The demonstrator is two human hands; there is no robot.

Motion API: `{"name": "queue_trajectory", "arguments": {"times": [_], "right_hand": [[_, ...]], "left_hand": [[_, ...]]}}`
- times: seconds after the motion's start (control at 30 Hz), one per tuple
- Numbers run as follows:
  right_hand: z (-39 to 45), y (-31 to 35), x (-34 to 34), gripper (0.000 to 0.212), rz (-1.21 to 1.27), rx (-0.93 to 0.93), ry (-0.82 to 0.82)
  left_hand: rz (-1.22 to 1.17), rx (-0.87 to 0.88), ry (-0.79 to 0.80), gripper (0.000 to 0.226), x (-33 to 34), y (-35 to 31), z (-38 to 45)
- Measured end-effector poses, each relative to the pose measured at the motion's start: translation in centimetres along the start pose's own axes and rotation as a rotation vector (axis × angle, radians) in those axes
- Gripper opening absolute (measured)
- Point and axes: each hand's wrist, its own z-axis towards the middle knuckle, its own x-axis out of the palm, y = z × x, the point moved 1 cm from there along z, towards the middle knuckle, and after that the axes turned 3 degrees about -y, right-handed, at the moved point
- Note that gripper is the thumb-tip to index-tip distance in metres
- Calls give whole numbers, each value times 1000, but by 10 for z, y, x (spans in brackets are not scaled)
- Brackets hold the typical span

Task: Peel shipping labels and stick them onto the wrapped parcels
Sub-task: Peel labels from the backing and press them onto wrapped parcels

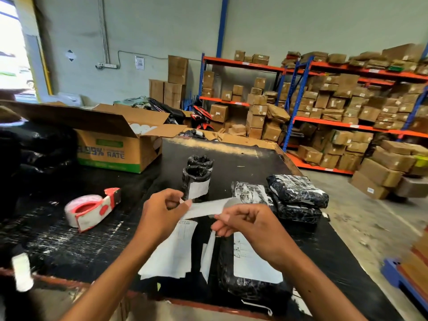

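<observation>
Both hands pinch a label (209,208) above the table (231,158): left hand (162,212) at one end, right hand (245,224) at the other.

Tape dispenser (92,208) on counter (69,239): open carton (115,144) behind it, upright parcels (196,179) right, racking (347,100) beyond.

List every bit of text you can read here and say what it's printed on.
"99%" and "RATE": side of the open cardboard box; its green patch above is unreadable.
Print on the parcel label, the label sheets, the stacked parcels, the wall notice: too small or blurred.
</observation>
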Motion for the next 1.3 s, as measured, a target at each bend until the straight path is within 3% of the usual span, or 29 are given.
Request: {"name": "queue_trajectory", "arguments": {"times": [0.07,0.2,0.37,0.5,0.63,0.73,0.83,1.03,1.13,1.23,1.3], "right_hand": [[4,0,1,18,-19,-23,5],[10,4,5,16,-82,-66,37],[8,6,8,16,-74,-96,21],[7,8,0,16,222,-69,-156],[11,14,-25,32,501,-74,-304],[15,13,-50,28,620,-92,-446],[19,9,-74,23,690,-117,-640],[26,3,-79,20,695,-197,-860],[31,-2,-70,26,467,-189,-746],[35,-12,-47,31,-33,-135,-510],[41,-26,-28,31,-240,-13,-309]], "left_hand": [[-5,108,35,15,-2,-13,-10],[-180,196,316,23,-3,-46,-34],[-209,190,250,13,2,-43,-31],[-312,-82,162,25,9,-27,-14],[-277,-261,74,42,8,7,10],[-319,-353,18,32,1,34,20],[-348,-386,1,29,-6,49,26],[-246,-255,-275,27,-18,49,31],[-222,-161,-278,21,-18,34,27],[-210,-83,-255,20,-19,23,26],[-212,-49,-256,20,-20,17,25]]}}
